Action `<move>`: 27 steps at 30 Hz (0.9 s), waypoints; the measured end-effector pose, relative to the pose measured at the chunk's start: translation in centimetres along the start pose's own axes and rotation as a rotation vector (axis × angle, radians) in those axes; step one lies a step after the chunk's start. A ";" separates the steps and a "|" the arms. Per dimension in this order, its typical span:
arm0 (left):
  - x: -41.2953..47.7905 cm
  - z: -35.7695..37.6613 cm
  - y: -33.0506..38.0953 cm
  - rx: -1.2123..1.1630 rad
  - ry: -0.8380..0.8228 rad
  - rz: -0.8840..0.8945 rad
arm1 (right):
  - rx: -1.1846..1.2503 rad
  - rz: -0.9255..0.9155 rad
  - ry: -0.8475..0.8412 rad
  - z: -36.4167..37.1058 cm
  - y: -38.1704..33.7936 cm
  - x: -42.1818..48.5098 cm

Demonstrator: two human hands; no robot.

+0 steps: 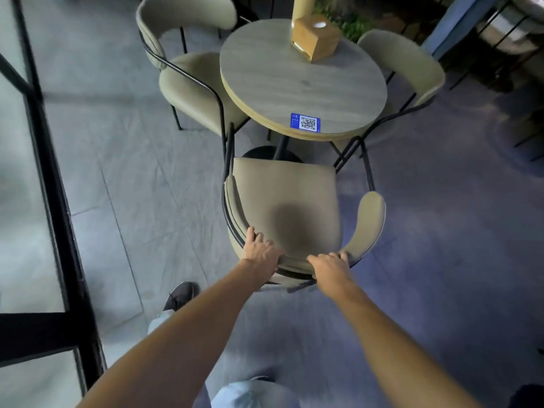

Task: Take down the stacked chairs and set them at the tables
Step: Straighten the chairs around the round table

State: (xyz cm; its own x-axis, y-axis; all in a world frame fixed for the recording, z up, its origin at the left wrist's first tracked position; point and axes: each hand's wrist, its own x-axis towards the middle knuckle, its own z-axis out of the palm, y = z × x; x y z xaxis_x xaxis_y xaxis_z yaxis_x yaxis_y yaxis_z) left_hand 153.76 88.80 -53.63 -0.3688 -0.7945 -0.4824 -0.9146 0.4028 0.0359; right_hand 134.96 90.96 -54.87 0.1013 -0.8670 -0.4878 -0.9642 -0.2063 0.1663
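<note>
This looks like a café or small restaurant. A small round table (303, 83) on a single black pedestal carries a blue QR-code sticker (305, 123) at its near edge and a wooden tissue box (316, 36) toward its far edge. Matching beige padded chairs with thin black metal frames ring it: the left chair (194, 81), the right chair (406, 63) and the near chair (285, 198). Greenery (350, 25) grows beyond the far edge. More dark-framed furniture (500, 39) stands further right, and a black-framed glass partition (50, 160) runs along the left over a grey tiled floor (132, 172).
</note>
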 end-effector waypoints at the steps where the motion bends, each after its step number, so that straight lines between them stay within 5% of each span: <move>1: -0.1 0.1 -0.3 0.001 -0.001 0.004 | -0.008 -0.016 -0.016 -0.1 -0.2 0.0; 27: -0.9 0.6 -0.8 0.087 0.046 -0.048 | 0.113 -0.192 -0.013 0.6 -0.6 0.2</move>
State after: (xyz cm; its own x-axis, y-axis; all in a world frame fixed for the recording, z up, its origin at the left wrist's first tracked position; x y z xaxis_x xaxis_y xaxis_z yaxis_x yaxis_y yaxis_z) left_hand 154.90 89.50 -53.73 -0.3338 -0.8330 -0.4412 -0.9142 0.4002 -0.0637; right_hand 135.41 91.18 -55.64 0.2832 -0.8104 -0.5129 -0.9489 -0.3143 -0.0274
